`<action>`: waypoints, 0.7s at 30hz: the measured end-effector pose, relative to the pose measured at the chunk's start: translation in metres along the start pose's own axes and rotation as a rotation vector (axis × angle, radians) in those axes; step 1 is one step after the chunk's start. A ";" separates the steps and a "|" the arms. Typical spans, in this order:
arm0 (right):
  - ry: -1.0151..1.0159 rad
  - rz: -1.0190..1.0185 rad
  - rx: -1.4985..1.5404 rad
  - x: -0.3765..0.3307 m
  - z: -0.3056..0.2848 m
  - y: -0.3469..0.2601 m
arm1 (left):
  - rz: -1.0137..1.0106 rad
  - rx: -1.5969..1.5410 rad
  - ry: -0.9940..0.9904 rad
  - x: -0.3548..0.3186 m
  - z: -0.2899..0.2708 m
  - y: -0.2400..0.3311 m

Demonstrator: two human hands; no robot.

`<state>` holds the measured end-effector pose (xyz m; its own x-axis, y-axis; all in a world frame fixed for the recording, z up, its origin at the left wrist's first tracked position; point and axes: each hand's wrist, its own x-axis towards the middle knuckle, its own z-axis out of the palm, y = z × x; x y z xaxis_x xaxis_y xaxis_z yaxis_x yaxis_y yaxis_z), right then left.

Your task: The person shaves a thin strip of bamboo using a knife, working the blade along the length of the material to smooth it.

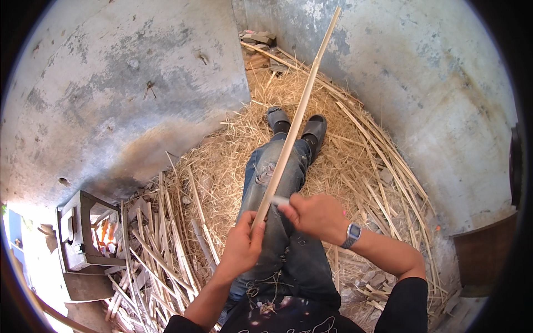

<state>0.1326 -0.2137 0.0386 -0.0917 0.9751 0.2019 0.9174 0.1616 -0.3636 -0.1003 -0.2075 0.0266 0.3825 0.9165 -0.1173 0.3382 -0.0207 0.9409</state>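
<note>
My left hand [242,246] grips the near end of a long pale bamboo strip [297,114] that runs up and away over my jeans and shoes toward the far wall. My right hand [315,215], with a wristwatch [351,235] on its wrist, holds a small blade [279,200] against the strip just above my left hand. My legs are stretched out over a bed of straw-like shavings [233,150].
Cut bamboo strips [161,244] lie piled at the left and along the right wall. A small metal box stove [83,233] stands at lower left. Grey concrete walls [139,72] close in on both sides. A dark board [483,255] leans at the right.
</note>
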 end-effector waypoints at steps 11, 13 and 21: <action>-0.051 0.002 -0.046 0.006 -0.006 0.002 | -0.104 -0.045 -0.121 -0.012 -0.010 -0.005; -0.123 -0.065 -0.069 0.002 -0.002 0.002 | -0.100 -0.055 -0.116 -0.014 -0.009 -0.007; -0.100 -0.071 -0.095 0.011 -0.005 0.007 | -0.123 -0.123 -0.183 -0.024 -0.017 -0.018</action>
<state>0.1400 -0.2023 0.0434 -0.1913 0.9728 0.1309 0.9392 0.2201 -0.2634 -0.1302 -0.2219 0.0178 0.4980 0.8213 -0.2782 0.2890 0.1453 0.9462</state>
